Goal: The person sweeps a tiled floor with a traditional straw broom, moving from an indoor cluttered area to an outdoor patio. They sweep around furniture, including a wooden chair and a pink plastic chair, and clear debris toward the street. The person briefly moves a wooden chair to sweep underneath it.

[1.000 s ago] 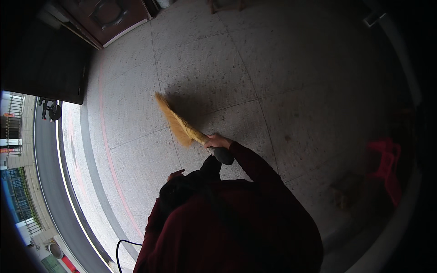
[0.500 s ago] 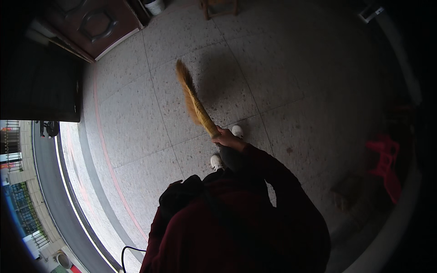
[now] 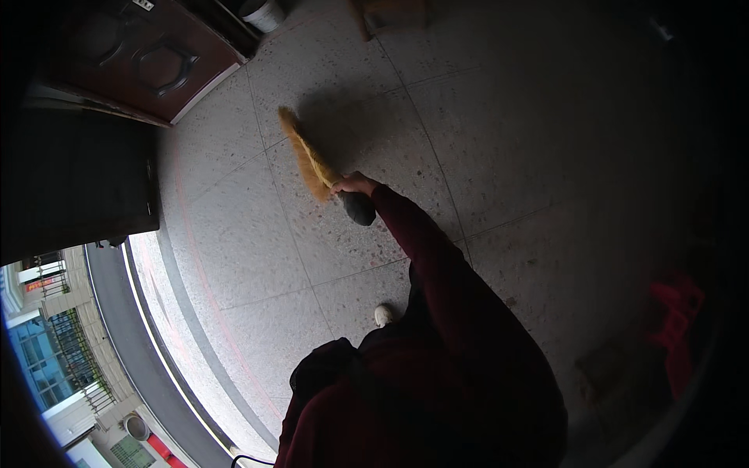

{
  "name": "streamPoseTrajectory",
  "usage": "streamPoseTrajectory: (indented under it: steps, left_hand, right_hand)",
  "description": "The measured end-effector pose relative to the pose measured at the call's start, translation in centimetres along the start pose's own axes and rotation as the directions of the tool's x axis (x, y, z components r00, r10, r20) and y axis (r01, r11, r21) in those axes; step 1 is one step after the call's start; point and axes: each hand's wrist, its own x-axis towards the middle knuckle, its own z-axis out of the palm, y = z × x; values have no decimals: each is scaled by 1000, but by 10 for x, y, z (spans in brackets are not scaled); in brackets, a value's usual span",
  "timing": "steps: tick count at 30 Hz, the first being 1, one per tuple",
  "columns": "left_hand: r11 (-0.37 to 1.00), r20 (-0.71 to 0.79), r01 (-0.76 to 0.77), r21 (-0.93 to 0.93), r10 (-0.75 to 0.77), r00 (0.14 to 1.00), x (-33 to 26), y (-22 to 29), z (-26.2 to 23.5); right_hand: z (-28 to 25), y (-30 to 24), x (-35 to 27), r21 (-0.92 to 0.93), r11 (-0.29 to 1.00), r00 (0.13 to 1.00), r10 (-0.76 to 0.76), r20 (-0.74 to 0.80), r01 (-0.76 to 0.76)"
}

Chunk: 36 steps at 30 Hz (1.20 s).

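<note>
My right hand [image 3: 355, 184] is closed round the handle of a straw broom [image 3: 306, 162], with the arm stretched forward over the floor. The broom's yellow-bound neck and tan bristles point away to the far left, and the bristles are slightly blurred. Just behind the hand shows a dark grey rounded piece [image 3: 359, 209], seemingly the handle's end. My left hand is not in view; a black bulky shape [image 3: 324, 365] lies by my left side. One white shoe [image 3: 383, 315] shows below me.
Speckled floor tiles [image 3: 367, 257] spread around me. A dark red door [image 3: 164, 62] and a white bucket [image 3: 263, 14] are at the far left, wooden stool legs [image 3: 365, 27] at the far edge. A red plastic stool-like thing [image 3: 677, 327] stands right. The road [image 3: 140, 335] runs outside left.
My right hand has moved forward and left with the broom, farther from my body. The view has shifted, and only one of the two shoes seen before still shows.
</note>
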Motion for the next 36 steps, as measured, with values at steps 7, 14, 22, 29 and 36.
streamPoseTrajectory:
  steps: [7,14,22,29,36]
  left_hand:
    - [957,206,58,-284,2,979,61,85,8]
    - [913,235,-274,301,208,950,94,252,30]
    - [935,366,-308,173,229,902,183,287,-5]
    - [907,421,-300,296,158,893,285,387,-46]
    - [819,517,-342,461,65,854,394,532,-92]
  right_hand:
    - [-206,38,-149,683,726,983,173,-59,-87]
    - [-327,69,-312,536,832,765,434,-475,-140]
    - [-332,37,-233,356,933,592,262,-762,47]
    - [-270,-47,-107,543,772,809,65,-584,329]
    - [-275,-86,-20,565,790,925,-5,-381,237]
